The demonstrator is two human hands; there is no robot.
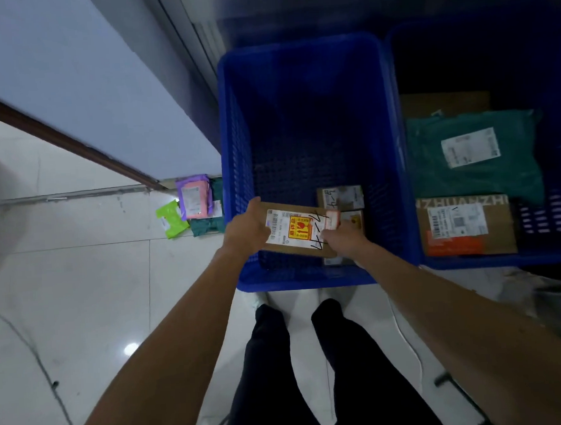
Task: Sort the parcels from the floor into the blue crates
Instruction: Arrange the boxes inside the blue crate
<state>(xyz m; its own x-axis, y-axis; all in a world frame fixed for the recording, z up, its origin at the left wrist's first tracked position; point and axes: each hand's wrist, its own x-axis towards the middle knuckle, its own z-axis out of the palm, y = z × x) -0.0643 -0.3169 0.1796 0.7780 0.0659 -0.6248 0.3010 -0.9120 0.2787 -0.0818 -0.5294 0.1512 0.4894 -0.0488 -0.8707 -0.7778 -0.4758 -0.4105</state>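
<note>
A pale lavender wall [67,77] fills the upper left of the frame, edged below by a dark brown baseboard [71,139] that runs diagonally toward the centre. Glossy white floor tiles [64,291] cover the left and lower left, with a bright light reflection [131,349] on them. A thin white cable [409,345] curves across the floor at lower right.

You see deep blue lattice-walled crates [300,79], a brown box [301,229] with a white-and-yellow label, teal [472,154], purple [194,196] and lime mailers [172,219].
</note>
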